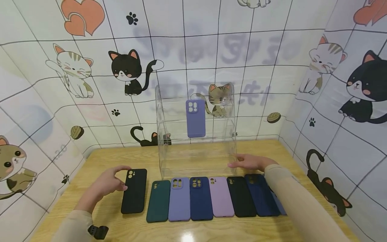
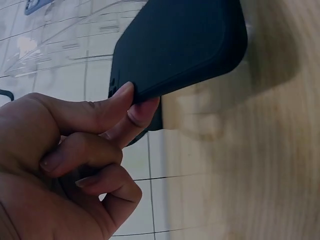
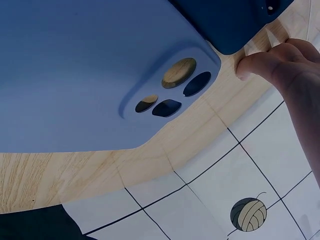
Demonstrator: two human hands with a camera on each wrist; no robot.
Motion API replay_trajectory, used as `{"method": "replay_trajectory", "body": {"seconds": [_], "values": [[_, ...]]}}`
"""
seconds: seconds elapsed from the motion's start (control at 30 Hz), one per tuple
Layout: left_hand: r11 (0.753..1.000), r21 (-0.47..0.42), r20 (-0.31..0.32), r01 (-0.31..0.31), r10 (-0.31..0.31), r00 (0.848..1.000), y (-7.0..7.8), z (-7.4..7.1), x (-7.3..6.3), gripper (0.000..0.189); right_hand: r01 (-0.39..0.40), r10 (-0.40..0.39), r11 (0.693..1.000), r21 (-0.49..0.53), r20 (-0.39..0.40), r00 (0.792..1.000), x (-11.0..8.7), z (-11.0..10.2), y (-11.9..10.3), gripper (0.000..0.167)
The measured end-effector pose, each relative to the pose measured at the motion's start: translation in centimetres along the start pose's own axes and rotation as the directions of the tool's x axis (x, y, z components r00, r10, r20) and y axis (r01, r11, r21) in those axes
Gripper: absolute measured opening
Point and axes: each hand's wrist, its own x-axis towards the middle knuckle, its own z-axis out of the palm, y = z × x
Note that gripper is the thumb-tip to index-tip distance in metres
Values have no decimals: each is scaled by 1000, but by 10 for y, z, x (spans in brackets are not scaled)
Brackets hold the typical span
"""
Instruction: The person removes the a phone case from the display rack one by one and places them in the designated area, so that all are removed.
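Note:
My left hand pinches a black phone case between thumb and index finger at its upper left edge. In the left wrist view the case is tilted, with a shadow on the wood below, and the other fingers are curled in. A clear tiered display rack stands at the back middle, one lavender phone case upright on an upper tier. My right hand holds the rack's lower right side, thumb and fingers around the panel's edge. The right wrist view shows that hand beyond a blue case.
Several phone cases lie in a row before the rack: dark green, lavender, navy, pink, black and another navy. The right forearm partly covers the row's end. Cat-patterned sheeting encloses the wooden table.

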Motion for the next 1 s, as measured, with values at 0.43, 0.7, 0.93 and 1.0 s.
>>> {"method": "replay_trajectory", "body": {"seconds": [0.43, 0.7, 0.93, 1.0], "values": [[995, -95, 108, 7, 3, 994, -22, 18, 1, 74, -8, 8, 1000, 1, 1, 1000, 0, 1, -3, 105], [995, -98, 167, -24, 40, 985, -30, 22, 1, 74, -5, 5, 1000, 4, 2, 1000, -2, 1, -1, 103], [993, -69, 168, -96, 106, 980, -39, 22, 1, 74, 0, 0, 1000, 9, 13, 1000, -3, 0, -4, 101], [992, -49, 169, -115, 122, 978, -39, 23, 1, 73, -7, 6, 1000, 12, 13, 1000, -3, 1, -4, 102]]}}
